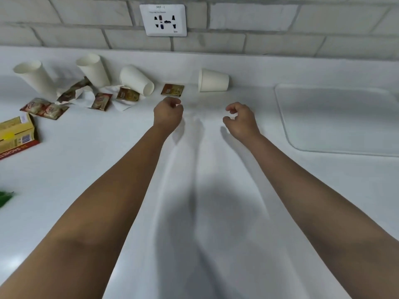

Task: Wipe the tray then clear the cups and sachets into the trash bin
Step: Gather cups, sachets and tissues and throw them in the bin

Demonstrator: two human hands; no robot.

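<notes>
Several white paper cups lie tipped on the white counter near the wall: one at the far left (34, 77), one beside it (94, 70), one in the middle (136, 80), and one further right (212, 80). Brown sachets are scattered below them, one (172, 90) just beyond my left hand (168, 114), others at left (44, 108) among crumpled white paper (86, 98). A clear tray (336, 117) lies flat at the right. My right hand (241, 119) hovers left of the tray. Both hands have loosely curled fingers and hold nothing.
A yellow sachet box (15, 134) lies at the left edge, with a green leaf (5, 197) below it. A wall socket (163, 20) sits on the tiled wall behind the counter.
</notes>
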